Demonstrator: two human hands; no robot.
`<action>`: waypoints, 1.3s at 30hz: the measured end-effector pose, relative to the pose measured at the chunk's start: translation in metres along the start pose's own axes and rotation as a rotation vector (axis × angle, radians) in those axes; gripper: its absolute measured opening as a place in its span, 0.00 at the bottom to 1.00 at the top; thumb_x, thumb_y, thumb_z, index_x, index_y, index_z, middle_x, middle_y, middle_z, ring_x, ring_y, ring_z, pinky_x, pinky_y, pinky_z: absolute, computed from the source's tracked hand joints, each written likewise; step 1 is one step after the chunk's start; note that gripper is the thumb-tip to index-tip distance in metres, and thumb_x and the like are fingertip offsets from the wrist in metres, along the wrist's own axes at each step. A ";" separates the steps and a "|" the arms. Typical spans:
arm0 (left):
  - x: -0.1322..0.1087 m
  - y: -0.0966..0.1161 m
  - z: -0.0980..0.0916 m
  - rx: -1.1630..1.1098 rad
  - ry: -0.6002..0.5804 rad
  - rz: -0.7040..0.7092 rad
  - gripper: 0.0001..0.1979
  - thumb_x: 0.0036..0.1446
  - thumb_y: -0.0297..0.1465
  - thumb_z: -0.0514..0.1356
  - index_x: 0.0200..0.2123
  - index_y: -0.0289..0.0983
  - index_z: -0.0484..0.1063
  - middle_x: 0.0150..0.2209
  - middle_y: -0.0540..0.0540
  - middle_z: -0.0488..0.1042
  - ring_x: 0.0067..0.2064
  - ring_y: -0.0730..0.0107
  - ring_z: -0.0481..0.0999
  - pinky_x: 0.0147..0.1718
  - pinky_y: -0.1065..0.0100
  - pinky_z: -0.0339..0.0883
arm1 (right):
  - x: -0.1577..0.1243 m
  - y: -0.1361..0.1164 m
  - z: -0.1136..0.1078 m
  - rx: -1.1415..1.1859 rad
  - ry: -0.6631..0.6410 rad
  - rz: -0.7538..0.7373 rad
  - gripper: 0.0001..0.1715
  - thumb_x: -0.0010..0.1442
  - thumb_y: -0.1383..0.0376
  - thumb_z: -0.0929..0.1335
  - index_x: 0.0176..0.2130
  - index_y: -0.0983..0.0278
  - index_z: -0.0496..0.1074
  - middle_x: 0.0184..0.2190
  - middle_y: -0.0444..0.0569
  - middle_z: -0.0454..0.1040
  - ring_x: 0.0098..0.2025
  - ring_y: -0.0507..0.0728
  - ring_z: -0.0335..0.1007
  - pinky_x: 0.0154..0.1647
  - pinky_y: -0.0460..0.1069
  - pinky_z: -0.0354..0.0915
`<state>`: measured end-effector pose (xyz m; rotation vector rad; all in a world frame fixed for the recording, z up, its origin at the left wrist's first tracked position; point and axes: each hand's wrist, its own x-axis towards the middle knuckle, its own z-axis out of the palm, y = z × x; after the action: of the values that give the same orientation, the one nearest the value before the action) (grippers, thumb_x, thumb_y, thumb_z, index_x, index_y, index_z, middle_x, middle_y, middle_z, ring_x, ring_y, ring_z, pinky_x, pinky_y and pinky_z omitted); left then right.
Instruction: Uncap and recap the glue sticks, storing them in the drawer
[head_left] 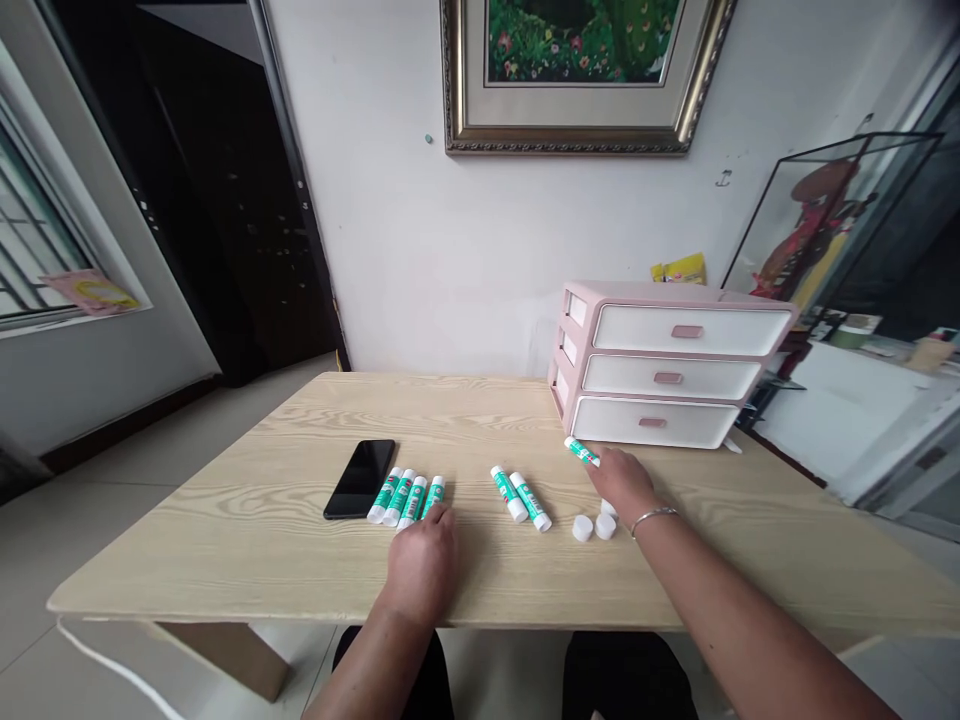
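Observation:
My right hand (622,480) is shut on a green-and-white glue stick (581,452) at its fingertips, just in front of the drawer unit. Beside that hand lie white round caps (583,528), one partly hidden by it. Two more glue sticks (520,497) lie angled at mid-table. My left hand (424,560) rests on the tabletop, with its fingertips at the lower end of the rightmost of several glue sticks (405,499) lying side by side. A black smartphone (360,480) lies face up left of that row.
The light wood table (480,430) has its near edge just below my hands. A pink-and-white three-drawer unit (660,365) stands at its back right. A wall and a framed picture (577,100) rise behind, with a glass case (825,220) at the right.

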<state>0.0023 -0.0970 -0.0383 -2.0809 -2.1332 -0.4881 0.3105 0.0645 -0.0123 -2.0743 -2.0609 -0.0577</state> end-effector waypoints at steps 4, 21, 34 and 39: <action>0.001 0.001 -0.004 -0.004 -0.009 -0.021 0.16 0.68 0.27 0.50 0.39 0.38 0.78 0.46 0.40 0.82 0.39 0.62 0.83 0.32 0.70 0.69 | 0.002 -0.004 -0.006 0.023 -0.008 -0.008 0.15 0.65 0.65 0.65 0.42 0.65 0.81 0.41 0.63 0.81 0.46 0.67 0.76 0.42 0.53 0.62; -0.002 0.005 -0.012 -0.049 0.019 -0.040 0.15 0.68 0.28 0.51 0.42 0.38 0.79 0.51 0.41 0.81 0.41 0.61 0.83 0.36 0.68 0.72 | -0.118 -0.057 -0.052 1.282 -0.057 -0.025 0.31 0.57 0.42 0.70 0.45 0.63 0.81 0.31 0.47 0.78 0.33 0.57 0.71 0.30 0.47 0.61; -0.051 0.063 -0.053 -1.231 -0.240 0.131 0.21 0.70 0.45 0.52 0.50 0.36 0.76 0.40 0.44 0.81 0.39 0.64 0.79 0.40 0.67 0.72 | -0.218 -0.090 -0.018 1.594 -0.450 -0.107 0.28 0.64 0.46 0.69 0.56 0.59 0.74 0.45 0.51 0.79 0.42 0.57 0.72 0.41 0.50 0.67; -0.070 0.057 -0.058 -0.965 -0.188 0.199 0.13 0.69 0.39 0.55 0.50 0.39 0.72 0.40 0.45 0.80 0.40 0.64 0.80 0.42 0.68 0.72 | -0.224 -0.072 -0.016 1.316 -0.212 -0.083 0.25 0.68 0.46 0.63 0.52 0.58 0.74 0.44 0.52 0.79 0.46 0.60 0.76 0.48 0.51 0.71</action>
<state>0.0540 -0.1818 0.0025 -2.8365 -1.9232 -1.5905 0.2371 -0.1591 -0.0276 -1.1458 -1.4852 1.1822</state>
